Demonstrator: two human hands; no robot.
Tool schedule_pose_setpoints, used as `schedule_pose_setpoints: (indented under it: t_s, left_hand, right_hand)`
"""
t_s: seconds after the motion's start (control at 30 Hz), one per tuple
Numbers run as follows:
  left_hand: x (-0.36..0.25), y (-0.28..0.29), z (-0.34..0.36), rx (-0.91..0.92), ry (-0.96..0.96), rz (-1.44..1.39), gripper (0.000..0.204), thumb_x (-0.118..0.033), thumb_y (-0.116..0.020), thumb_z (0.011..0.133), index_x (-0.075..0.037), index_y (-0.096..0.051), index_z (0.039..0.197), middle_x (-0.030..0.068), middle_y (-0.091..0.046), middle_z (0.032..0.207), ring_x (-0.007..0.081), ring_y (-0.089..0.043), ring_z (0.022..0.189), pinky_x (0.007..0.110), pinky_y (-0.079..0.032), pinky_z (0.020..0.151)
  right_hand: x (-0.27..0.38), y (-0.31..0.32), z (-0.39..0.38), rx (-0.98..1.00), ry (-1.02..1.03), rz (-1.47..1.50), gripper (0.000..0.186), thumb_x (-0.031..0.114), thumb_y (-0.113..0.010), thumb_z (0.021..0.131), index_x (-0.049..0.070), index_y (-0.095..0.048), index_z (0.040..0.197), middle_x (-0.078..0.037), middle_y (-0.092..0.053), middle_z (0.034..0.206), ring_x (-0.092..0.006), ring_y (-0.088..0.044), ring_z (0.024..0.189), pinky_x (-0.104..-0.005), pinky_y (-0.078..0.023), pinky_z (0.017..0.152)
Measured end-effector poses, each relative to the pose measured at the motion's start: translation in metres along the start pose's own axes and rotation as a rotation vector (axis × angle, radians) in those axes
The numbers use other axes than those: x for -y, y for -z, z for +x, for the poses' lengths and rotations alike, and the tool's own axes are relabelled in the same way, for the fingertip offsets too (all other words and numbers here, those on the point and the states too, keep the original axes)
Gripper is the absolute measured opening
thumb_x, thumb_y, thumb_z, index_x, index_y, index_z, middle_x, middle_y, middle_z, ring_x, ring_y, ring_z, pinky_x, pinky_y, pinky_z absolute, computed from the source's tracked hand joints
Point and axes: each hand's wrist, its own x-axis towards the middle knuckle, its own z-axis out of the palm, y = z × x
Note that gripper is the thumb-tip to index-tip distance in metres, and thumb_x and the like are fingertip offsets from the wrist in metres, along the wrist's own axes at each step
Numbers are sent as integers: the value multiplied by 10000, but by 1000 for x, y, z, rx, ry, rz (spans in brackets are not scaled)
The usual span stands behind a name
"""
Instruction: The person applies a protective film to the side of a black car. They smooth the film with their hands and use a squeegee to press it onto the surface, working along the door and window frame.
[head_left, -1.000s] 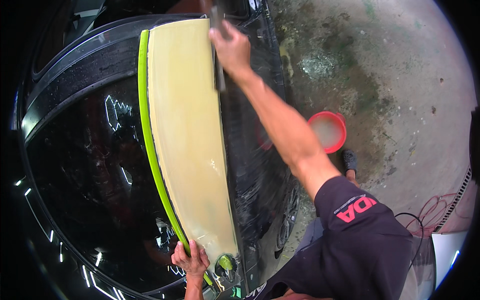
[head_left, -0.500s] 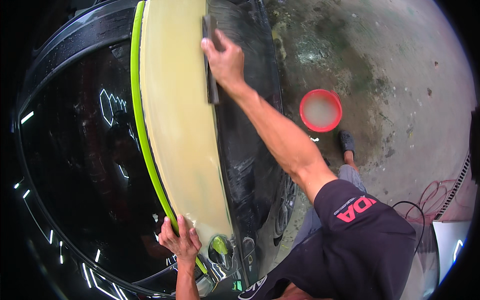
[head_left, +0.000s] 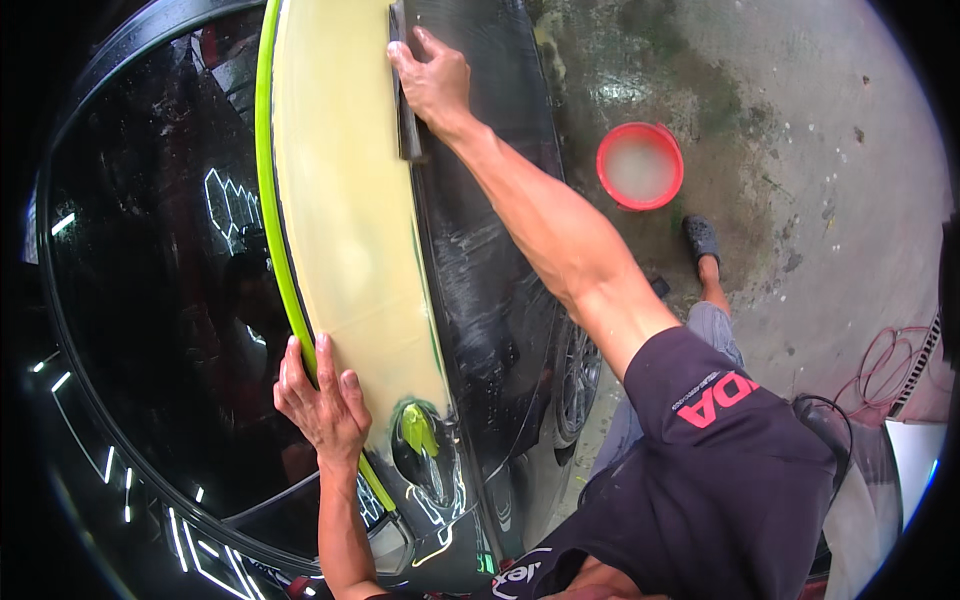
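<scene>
My right hand (head_left: 435, 88) grips a long, narrow dark sanding block (head_left: 409, 135), its fingers bent over the near part of the far end. The block lies lengthwise along the border between a cream-coloured car panel (head_left: 345, 230) and the black lower bodywork (head_left: 485, 210). Nearer to me, my left hand (head_left: 328, 410) rests with fingers stretched out over a bright green strip (head_left: 266, 170) that runs beside the dark window glass (head_left: 150, 250). To the right of that hand is a door-handle recess (head_left: 418, 432) with green paint in it.
A red bucket (head_left: 603, 168) of cloudy liquid stands on the wet concrete floor (head_left: 800, 150) at the right. Below it are my shoe (head_left: 701, 237) and a car wheel (head_left: 578, 385). A reddish hose (head_left: 880, 370) lies by a floor grate (head_left: 917, 368).
The whole view has shifted, so the bucket and panel sit higher in the picture. The right hand keeps the block at the panel's border. My left hand's fingers lie straighter, slightly farther along the strip.
</scene>
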Motion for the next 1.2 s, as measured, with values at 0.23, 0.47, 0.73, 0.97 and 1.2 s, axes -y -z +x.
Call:
schedule_pose_setpoints:
  t_s: [0.23,0.47,0.73,0.97,1.2]
  left_hand:
    - [3,7,-16,61,25,0,520,-326,-437,1091,-99,-508,1553,248,-416,1583,373,-410,1439,506,-271,1155]
    - [5,4,-20,112,10,-1,542,-327,-486,1059,-93,-501,1547,264,-406,1572,396,-419,1413,520,-273,1138]
    - [4,1,-24,94,27,-12,528,-308,-508,1049,-94,-520,1532,261,-420,1567,388,-426,1418,516,-268,1137]
    - [4,-2,-14,0,21,-27,495,-319,-499,1066,-131,-566,1519,194,-457,1567,322,-448,1422,456,-295,1126]
    - [4,-15,-6,-132,4,25,450,-333,-449,1103,-194,-595,1505,125,-522,1525,256,-458,1414,414,-288,1136]
  right_hand:
    - [2,62,-208,115,-105,39,499,174,-758,941,-122,-639,1325,-293,-709,1262,-366,-704,1202,-412,-537,1046]
    - [-15,-30,55,8,7,-14,657,397,-766,910,-96,-655,1329,-298,-673,1330,-327,-693,1225,-373,-520,1049]
    - [-10,-46,158,212,-40,-93,691,510,-689,939,-24,-653,1376,-295,-696,1281,-378,-695,1206,-406,-536,1017]
    - [-9,15,-45,111,-27,-152,698,471,-692,954,-75,-624,1383,-325,-656,1327,-400,-638,1297,-409,-493,1098]
    - [-6,60,-202,46,57,-79,628,398,-716,937,-69,-639,1350,-309,-675,1273,-395,-668,1209,-409,-519,1034]
